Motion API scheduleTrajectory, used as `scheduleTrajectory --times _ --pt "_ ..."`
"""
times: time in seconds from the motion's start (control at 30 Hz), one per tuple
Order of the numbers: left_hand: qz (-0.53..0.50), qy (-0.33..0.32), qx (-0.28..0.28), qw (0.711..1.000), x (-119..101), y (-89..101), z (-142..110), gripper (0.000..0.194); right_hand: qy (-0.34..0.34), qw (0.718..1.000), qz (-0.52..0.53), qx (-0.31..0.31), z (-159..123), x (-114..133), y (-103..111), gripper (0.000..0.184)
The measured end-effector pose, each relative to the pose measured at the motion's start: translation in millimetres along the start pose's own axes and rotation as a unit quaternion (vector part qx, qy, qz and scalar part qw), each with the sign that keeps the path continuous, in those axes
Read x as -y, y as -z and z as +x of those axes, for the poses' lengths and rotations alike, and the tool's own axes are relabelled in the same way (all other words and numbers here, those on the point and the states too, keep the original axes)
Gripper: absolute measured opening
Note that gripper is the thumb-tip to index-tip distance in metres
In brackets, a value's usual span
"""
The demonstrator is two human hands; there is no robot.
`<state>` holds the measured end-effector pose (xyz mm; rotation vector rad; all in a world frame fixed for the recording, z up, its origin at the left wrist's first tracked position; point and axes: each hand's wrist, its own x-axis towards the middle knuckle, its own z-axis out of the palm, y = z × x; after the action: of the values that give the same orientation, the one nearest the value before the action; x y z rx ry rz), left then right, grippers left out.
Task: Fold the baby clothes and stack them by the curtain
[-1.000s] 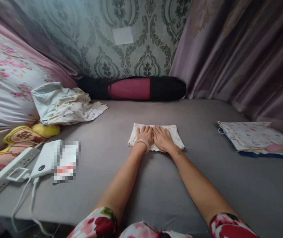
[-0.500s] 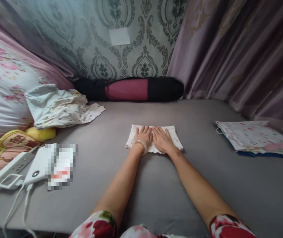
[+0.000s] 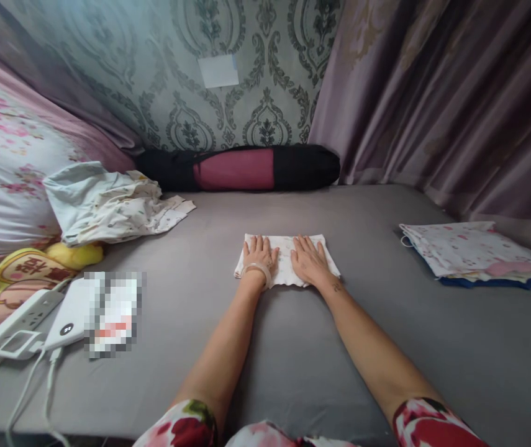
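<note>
Head view: Left hand (image 3: pixel 258 256) and right hand (image 3: pixel 310 262), spread palm-down, rest apart on a folded white cloth (image 3: pixel 285 264) toward six o'clock from centre.
From the cloth, a yellow cushion (image 3: pixel 20 285) at nine o'clock bears characters (image 3: pixel 55 273) too unclear to read; nearer, the display (image 3: pixel 66 329) on a white power bank (image 3: pixel 72 304) is also illegible.
</note>
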<state>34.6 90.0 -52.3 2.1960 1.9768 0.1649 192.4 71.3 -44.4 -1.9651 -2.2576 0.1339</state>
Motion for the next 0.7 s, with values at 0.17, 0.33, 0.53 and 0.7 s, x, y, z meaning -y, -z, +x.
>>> scheduleTrajectory --times 0.17,0.33,0.53,0.7 --pt "0.028 0.003 0.013 1.0 -2.9 6.5 -2.8 0.067 -0.004 1.0 -0.007 -0.005 0.1 0.7 -1.3 0.055" --pt "0.026 0.012 0.009 1.0 -1.8 13.4 -8.1 0.068 -0.03 0.999 -0.013 -0.038 -2.4 -0.8 1.9 0.056" --pt "0.026 0.057 0.002 0.998 3.7 13.1 -8.4 0.067 -0.075 0.997 -0.011 -0.024 -1.6 -3.5 1.8 0.059" --pt "0.024 0.056 0.005 0.998 5.3 10.8 -6.2 0.068 -0.079 0.997 -0.009 -0.006 0.5 -4.1 0.4 0.059"
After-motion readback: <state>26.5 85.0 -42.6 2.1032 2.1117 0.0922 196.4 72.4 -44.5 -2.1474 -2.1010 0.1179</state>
